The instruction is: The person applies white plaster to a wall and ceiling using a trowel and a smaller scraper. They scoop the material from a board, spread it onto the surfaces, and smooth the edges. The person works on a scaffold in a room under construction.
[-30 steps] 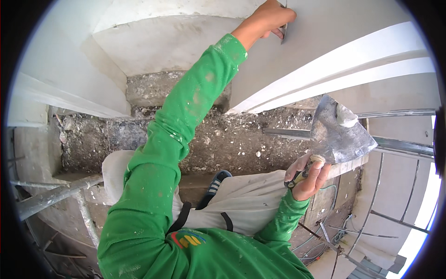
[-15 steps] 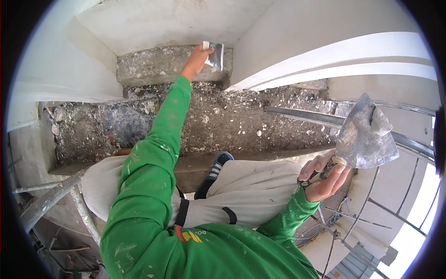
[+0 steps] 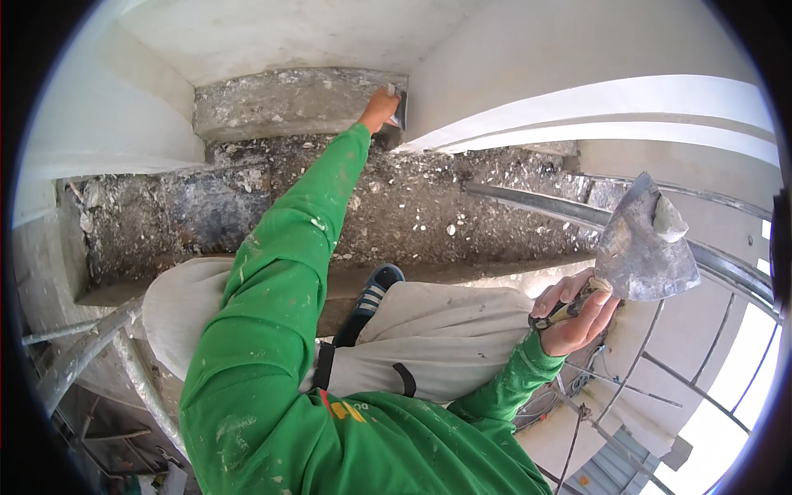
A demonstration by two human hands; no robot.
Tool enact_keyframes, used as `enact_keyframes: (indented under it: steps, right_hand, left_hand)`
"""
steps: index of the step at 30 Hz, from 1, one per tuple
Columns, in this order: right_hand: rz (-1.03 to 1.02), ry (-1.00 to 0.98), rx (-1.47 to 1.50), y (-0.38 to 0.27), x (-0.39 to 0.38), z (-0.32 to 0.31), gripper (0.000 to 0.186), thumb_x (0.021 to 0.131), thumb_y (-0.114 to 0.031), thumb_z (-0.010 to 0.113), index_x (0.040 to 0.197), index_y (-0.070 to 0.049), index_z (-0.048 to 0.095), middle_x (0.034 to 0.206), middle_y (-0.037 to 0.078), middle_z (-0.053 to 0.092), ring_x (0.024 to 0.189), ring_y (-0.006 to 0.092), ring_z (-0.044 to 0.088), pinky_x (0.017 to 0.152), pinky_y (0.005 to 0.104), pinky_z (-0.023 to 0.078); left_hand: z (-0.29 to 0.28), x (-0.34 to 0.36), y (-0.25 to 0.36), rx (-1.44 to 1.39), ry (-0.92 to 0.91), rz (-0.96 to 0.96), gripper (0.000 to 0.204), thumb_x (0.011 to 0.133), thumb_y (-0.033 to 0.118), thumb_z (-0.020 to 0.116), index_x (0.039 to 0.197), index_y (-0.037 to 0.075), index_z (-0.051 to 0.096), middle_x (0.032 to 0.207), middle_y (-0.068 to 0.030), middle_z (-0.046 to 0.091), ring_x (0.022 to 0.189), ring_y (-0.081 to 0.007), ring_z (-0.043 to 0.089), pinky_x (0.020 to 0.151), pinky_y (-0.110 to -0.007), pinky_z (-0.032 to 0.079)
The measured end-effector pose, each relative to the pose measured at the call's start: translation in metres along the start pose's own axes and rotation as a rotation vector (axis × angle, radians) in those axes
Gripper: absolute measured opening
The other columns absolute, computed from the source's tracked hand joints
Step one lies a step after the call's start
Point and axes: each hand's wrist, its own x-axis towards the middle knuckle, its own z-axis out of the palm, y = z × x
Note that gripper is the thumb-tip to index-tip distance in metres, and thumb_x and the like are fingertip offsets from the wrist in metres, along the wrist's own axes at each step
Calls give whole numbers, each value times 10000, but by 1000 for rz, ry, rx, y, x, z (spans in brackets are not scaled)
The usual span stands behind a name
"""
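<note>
My left hand [image 3: 381, 109] is stretched far forward, fingers closed around a small flat scraper [image 3: 402, 110]. The scraper is seen nearly edge-on, at the right end of a rough concrete ledge [image 3: 289, 103] where it meets the white wall; whether its edge touches cannot be told. On the right, my right hand [image 3: 577, 312] is wrapped around the handle of a broad putty knife [image 3: 639, 260], its flared metal blade held up and smeared grey. A whitish lump of putty [image 3: 669, 219] clings near that blade's far edge.
Below the ledge runs a dirty trough [image 3: 412, 206] strewn with pale crumbs. A metal rail [image 3: 536, 205] crosses it toward the right. Scaffold pipes [image 3: 91, 351] stand at lower left, and thin bars [image 3: 635, 371] at lower right. My foot in a dark shoe [image 3: 375, 293] is at centre.
My left hand has moved right and slightly down along the ledge into the corner, turning the scraper from face-on to nearly edge-on. My right hand keeps its hold on the putty knife.
</note>
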Motion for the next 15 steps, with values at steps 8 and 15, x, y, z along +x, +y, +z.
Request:
enact_keyframes:
  steps: [8, 15]
  right_hand:
    - [16, -8, 6, 2, 1, -4, 403, 1005, -285, 372, 1298, -14, 315, 667, 92, 435, 382, 154, 451, 303, 250, 376]
    - [23, -82, 63, 4, 5, 16, 380, 1004, -282, 374, 1269, -11, 347, 672, 91, 433, 383, 148, 439, 309, 247, 366]
  left_hand:
    - [22, -28, 52, -1, -16, 58, 374, 777, 105, 517, 1101, -73, 580, 1029, -216, 608, 793, -342, 645, 547, -420, 575]
    - [49, -118, 189, 33, -85, 315, 435, 754, 136, 494, 1122, -85, 568, 850, -220, 645, 694, -307, 653, 537, -379, 549]
